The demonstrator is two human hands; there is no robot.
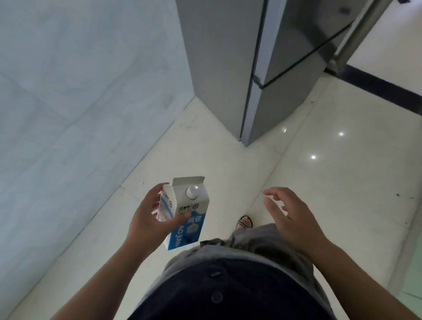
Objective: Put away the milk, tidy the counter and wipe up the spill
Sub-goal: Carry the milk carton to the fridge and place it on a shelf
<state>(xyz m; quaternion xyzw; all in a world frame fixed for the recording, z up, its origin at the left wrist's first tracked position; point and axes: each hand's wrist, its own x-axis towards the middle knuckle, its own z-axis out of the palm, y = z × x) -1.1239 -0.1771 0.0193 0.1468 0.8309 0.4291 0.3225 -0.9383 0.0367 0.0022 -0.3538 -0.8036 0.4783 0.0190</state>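
Note:
A blue and white milk carton [187,209] with a white screw cap is held upright at waist height, slightly tilted. My left hand [150,215] grips it from the left side, thumb across its front. My right hand [289,217] hovers to the right of the carton with fingers spread and nothing in it. A tall grey fridge [241,60] with both doors closed stands ahead on the floor, well beyond both hands. The counter and the spill are out of view.
A pale tiled wall [59,70] runs along the left. Glossy white floor tiles [332,157] stretch ahead and to the right. A metal door frame [353,37] and a dark threshold strip [389,88] lie right of the fridge. My sandalled foot [245,221] shows below.

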